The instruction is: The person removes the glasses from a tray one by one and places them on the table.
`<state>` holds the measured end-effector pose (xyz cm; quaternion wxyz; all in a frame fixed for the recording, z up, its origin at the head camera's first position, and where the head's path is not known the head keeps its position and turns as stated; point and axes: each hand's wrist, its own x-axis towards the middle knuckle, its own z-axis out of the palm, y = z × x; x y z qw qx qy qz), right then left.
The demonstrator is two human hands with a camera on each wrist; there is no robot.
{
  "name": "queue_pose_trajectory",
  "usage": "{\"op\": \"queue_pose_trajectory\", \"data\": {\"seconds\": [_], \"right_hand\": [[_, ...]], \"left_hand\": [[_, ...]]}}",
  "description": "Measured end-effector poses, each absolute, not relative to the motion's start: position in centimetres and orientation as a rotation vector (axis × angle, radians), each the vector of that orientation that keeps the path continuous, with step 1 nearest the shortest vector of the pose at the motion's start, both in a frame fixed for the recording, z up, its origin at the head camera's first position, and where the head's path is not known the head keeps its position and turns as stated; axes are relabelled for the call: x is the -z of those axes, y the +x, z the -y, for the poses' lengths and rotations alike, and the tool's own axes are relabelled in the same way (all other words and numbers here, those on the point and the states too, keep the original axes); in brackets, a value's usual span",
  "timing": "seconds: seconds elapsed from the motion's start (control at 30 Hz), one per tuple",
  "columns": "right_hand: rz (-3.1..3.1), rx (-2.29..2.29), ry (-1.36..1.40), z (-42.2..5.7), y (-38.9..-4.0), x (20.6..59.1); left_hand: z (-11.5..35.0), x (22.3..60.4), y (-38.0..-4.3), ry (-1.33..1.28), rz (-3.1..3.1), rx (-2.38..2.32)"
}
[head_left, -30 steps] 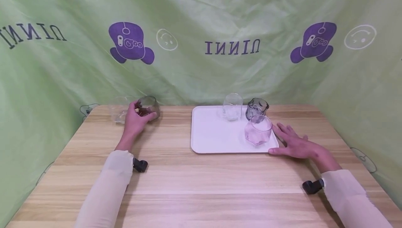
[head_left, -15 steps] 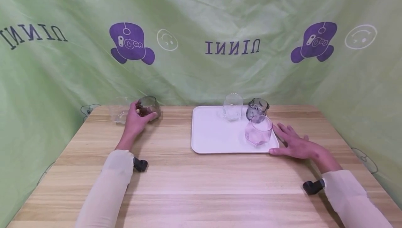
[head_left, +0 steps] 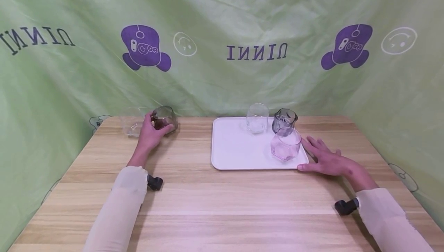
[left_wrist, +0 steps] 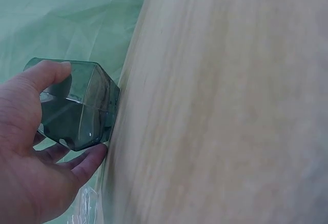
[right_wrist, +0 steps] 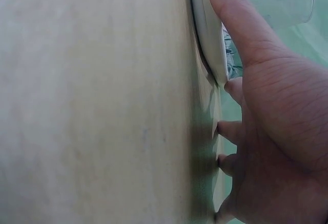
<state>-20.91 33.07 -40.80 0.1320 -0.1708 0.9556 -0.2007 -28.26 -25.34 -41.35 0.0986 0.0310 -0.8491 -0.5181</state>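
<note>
At the back left of the table, my left hand (head_left: 149, 137) grips a dark smoky glass (head_left: 168, 116), thumb on the near side and fingers around the far side. In the left wrist view this angular glass (left_wrist: 77, 116) stands on the wood. A clear glass (head_left: 131, 123) is just left of that hand, partly behind it. My right hand (head_left: 327, 162) lies at the right end of a white tray (head_left: 234, 148), fingers spread. Its thumb touches the tray's near right corner, and its other fingertips rest on the table.
On the tray stand a clear glass (head_left: 257, 119) at the back, a grey wavy glass (head_left: 285, 118) beside it, and a pink-tinted clear glass (head_left: 284, 150) in front. A green printed curtain (head_left: 208, 82) hangs behind the wooden table (head_left: 215, 205) and along its sides.
</note>
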Motion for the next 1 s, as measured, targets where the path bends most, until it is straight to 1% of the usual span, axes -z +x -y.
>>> {"op": "queue_pose_trajectory", "data": {"seconds": [0.47, 0.63, 1.0], "right_hand": [[-2.776, 0.564, -0.501, -33.2, -20.9, 40.9], [-2.778, 0.569, -0.509, -33.2, -20.9, 40.7], [-2.78, 0.575, -0.502, -33.1, -21.0, 40.9]], "left_hand": [[25.0, 40.7, -27.6, 0.085, 2.524, 1.561], [24.5, 40.4, -27.4, 0.064, 2.508, 1.502], [23.3, 38.8, -26.5, 0.049, 2.453, 1.405]]}}
